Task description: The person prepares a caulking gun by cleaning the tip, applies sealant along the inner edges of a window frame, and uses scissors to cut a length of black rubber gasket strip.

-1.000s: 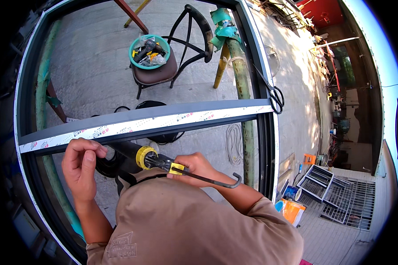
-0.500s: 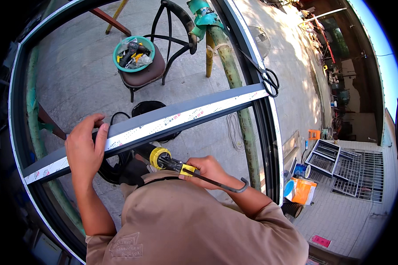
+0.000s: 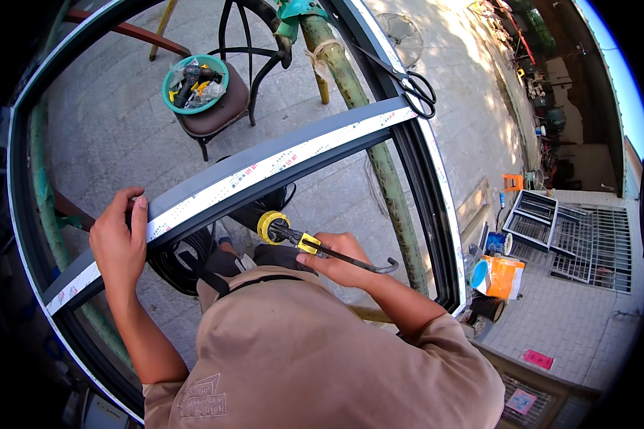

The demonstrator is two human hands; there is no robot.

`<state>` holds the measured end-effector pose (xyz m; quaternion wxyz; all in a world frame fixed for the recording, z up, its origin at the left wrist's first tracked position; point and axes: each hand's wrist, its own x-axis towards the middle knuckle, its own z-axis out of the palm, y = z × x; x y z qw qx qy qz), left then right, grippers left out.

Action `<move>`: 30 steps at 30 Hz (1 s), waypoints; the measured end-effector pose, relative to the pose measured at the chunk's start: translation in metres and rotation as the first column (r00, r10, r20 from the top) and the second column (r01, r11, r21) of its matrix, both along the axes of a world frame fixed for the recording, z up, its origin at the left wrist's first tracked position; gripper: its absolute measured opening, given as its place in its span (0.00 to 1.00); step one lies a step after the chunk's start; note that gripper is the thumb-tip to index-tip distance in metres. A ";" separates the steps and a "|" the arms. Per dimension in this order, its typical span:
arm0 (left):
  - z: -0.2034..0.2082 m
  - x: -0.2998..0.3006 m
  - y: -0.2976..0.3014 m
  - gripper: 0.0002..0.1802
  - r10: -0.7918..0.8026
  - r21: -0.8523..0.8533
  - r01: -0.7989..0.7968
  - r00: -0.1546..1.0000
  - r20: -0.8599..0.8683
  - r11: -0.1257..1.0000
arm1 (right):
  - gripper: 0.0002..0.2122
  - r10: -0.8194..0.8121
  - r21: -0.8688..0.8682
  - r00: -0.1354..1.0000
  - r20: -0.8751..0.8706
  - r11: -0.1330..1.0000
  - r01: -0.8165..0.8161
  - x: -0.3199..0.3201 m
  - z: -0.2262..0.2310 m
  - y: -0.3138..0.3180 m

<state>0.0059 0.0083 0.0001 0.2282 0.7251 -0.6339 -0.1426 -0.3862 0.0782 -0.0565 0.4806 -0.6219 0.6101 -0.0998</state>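
My left hand (image 3: 119, 242) is wrapped round the left part of a crossbar (image 3: 279, 159), grey with a white printed protective film. The bar spans a large dark window frame (image 3: 440, 207) with white film along its edges. My right hand (image 3: 338, 259) grips a caulking gun (image 3: 283, 232) close to my belly. This gun has a black barrel, a yellow end ring, a yellow part by the hand and a hooked metal rod pointing right. Part of its barrel is hidden by the crossbar. Black-handled scissors (image 3: 417, 93) lie on the frame where the bar's right end meets it.
Green pipes (image 3: 350, 82) run under the frame's sides. Beyond the bar, a brown-seated chair (image 3: 218, 118) carries a teal basin (image 3: 220, 98) with a drill and bits of plastic. At right are a fan (image 3: 399, 39), an orange-and-white bag (image 3: 504, 280) and metal grilles (image 3: 597, 247).
The view has shifted, so the basin and scissors sit further left. My right hand has moved the caulking gun a little away from my body. My left hand stays on the bar.
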 end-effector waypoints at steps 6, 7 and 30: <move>0.000 -0.001 0.001 0.17 -0.002 -0.008 0.002 1.000 0.019 1.000 | 0.21 -0.091 0.049 0.995 -0.048 0.994 0.094 -0.003 0.000 -0.002; -0.001 -0.001 0.001 0.17 0.001 -0.008 -0.001 1.000 0.017 1.000 | 0.21 -0.105 0.035 0.994 -0.024 0.994 0.106 -0.007 -0.012 0.002; -0.002 -0.001 0.004 0.16 0.000 -0.051 0.001 1.000 0.012 0.999 | 0.21 -0.308 0.049 0.943 -0.123 0.947 0.316 -0.028 -0.082 -0.002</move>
